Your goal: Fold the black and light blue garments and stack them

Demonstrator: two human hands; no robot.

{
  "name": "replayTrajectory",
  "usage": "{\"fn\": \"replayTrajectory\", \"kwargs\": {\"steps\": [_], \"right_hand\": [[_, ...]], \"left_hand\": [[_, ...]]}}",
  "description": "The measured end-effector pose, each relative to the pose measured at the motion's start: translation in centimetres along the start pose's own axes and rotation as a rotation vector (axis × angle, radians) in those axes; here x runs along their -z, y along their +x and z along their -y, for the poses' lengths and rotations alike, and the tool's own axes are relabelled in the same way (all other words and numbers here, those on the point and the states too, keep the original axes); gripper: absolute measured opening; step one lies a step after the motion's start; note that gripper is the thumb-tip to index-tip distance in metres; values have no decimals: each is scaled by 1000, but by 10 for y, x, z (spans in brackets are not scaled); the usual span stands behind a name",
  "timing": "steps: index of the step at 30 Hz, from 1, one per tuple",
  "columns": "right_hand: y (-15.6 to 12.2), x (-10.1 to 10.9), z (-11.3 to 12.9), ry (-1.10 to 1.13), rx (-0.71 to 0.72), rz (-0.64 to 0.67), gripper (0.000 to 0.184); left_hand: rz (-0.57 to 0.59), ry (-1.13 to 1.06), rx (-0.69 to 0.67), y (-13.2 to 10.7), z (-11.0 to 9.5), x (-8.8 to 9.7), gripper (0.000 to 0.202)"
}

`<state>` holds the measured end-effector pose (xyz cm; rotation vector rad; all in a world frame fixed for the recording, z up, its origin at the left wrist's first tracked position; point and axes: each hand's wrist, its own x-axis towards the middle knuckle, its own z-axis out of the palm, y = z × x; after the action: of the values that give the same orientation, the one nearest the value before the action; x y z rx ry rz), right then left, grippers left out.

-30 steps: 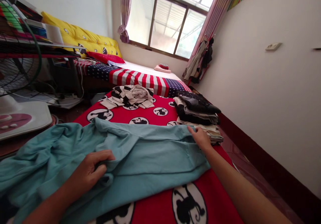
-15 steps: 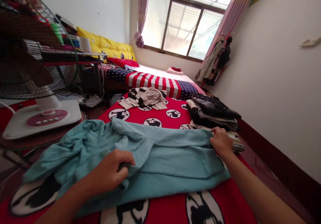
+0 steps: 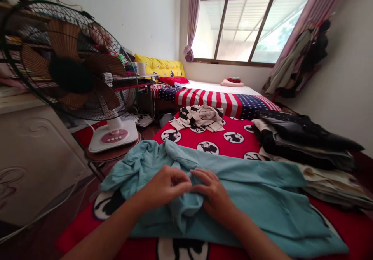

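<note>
A teal shirt (image 3: pixel 256 190) lies spread across the red blanket (image 3: pixel 233 137) with black-and-white monkey prints. My left hand (image 3: pixel 163 186) and my right hand (image 3: pixel 214 196) meet at the shirt's middle. Both have fingers curled and pinch a bunched fold of the teal cloth between them. The shirt's left part is crumpled near the blanket's edge.
A stack of folded dark and pale clothes (image 3: pixel 303 143) sits at the right. A crumpled black-and-white garment (image 3: pixel 199 117) lies farther back. A standing fan (image 3: pixel 72 63) on a small round table is at the left, beside a pale cabinet (image 3: pixel 35 151). A flag-patterned bed (image 3: pixel 215 96) lies under the window.
My right hand left the shirt's right edge and came to the middle beside my left hand. The view turned left, bringing the fan fully into sight.
</note>
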<state>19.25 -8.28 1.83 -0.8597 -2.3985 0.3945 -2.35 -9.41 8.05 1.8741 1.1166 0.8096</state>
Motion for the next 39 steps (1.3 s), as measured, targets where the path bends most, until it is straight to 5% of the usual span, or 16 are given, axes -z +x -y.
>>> {"fn": "replayTrajectory", "kwargs": {"steps": [3,4,7,9,16,20,25,30,33,36,39], "right_hand": [[0,-9,1,123,-65,-111,34],[0,-9,0,173,-94,-145,32],[-2,-10,0,274,-126,-192,27],[-3,-10,1,287,-107,-186,26],[-4,-7,3,345,-103,-186,24],[-3,-2,5,444,-121,-221,24],[-3,-1,6,456,-129,-231,25],[-2,-7,0,321,-100,-220,26],[-7,-7,3,100,0,-155,54],[-15,-1,20,-107,108,-87,76],[-23,4,48,-184,204,-14,72]], "left_hand": [[-516,-102,150,24,37,27,25],[-585,-130,245,32,50,35,30],[-459,-247,479,51,73,50,36],[-354,-267,516,58,76,51,33],[-372,-299,274,80,77,36,40],[-403,-374,337,84,83,34,49],[-179,-371,458,65,69,38,56],[12,-237,318,47,58,39,45],[12,-158,321,42,59,40,44],[81,85,365,30,55,43,46],[146,365,273,8,45,46,46]]}}
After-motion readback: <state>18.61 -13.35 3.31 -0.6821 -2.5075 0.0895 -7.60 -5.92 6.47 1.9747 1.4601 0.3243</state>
